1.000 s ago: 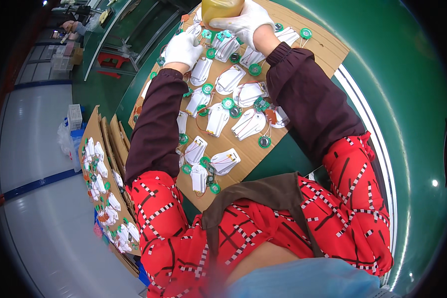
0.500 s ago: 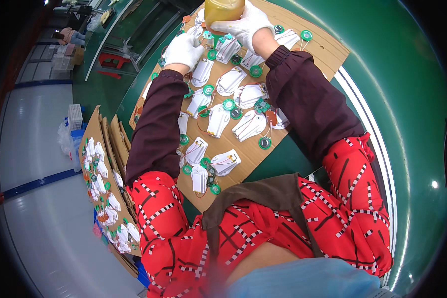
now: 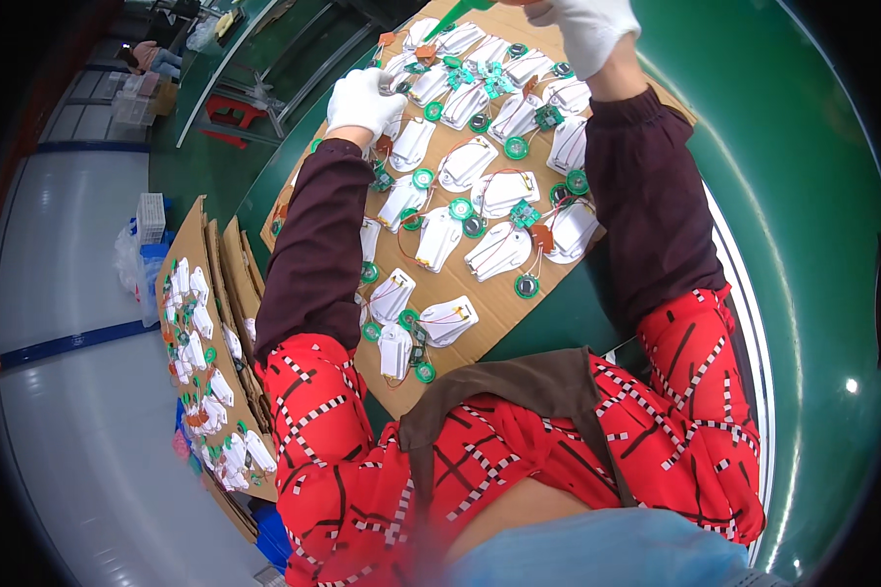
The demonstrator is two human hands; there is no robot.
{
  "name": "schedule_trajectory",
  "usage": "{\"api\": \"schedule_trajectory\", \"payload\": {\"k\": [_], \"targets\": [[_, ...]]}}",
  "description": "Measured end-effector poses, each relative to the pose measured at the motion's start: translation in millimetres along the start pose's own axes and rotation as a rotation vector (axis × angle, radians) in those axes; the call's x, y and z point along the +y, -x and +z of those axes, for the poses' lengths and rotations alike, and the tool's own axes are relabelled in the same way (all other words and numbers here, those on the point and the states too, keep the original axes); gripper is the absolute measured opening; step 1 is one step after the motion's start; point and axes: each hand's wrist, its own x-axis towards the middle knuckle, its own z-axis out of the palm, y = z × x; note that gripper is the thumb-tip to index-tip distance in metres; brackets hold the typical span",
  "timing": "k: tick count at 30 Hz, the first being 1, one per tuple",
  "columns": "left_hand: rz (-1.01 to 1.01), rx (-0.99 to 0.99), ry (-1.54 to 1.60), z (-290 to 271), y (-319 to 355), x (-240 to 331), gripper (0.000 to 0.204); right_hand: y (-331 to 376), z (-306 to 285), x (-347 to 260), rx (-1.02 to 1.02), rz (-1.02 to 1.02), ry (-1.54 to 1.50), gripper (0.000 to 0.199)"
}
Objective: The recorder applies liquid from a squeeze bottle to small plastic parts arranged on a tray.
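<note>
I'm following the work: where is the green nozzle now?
In the head view, the green nozzle is at the top edge, left of the right hand, its tip over white parts at the far end of the cardboard.

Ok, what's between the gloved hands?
Head view, left hand to right hand: white plastic housings and green circuit boards on cardboard sheet, plus a green nozzle over it.

The left hand (image 3: 364, 104) (white-gloved) is over brown cardboard (image 3: 495, 309).
</note>
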Motion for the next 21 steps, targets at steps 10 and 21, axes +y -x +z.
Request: {"api": "schedule_trajectory", "payload": {"k": [10, 21], "targets": [[0.030, 0.186, 0.442, -10, 19, 17, 0.031, 8, -7, -32, -0.018, -0.120, -0.136, 0.025], [0.174, 0.020, 0.082, 1, 36, 73, 0.019, 33, -20, -42, -0.041, -0.039, -0.141, 0.034]]}}
